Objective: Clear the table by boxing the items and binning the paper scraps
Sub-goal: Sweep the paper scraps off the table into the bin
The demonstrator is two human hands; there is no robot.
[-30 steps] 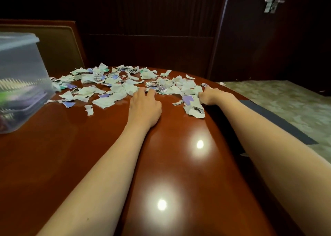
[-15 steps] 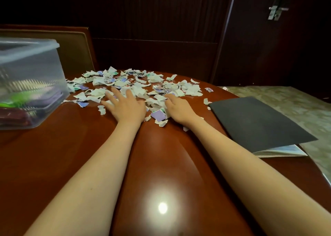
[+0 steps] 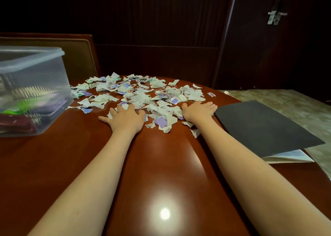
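Corralling paper scraps (image 3: 143, 96) on the surface (image 3: 161, 173) — left hand (image 3: 125, 117) and right hand (image 3: 197, 110) lie flat with fingers spread, holding nothing. Clear box (image 3: 34, 90) at left already holds items; black folder (image 3: 259, 126) unboxed, scraps not yet binned — roughly halfway, I'd judge.

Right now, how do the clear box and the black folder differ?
The clear box is translucent and tall, standing at the left; the black folder is opaque and lies flat at the right. The box already holds items, a spiral-bound one among them; the folder is not yet boxed, pale pages showing under its cover. Both rest on the table beside the paper scraps.
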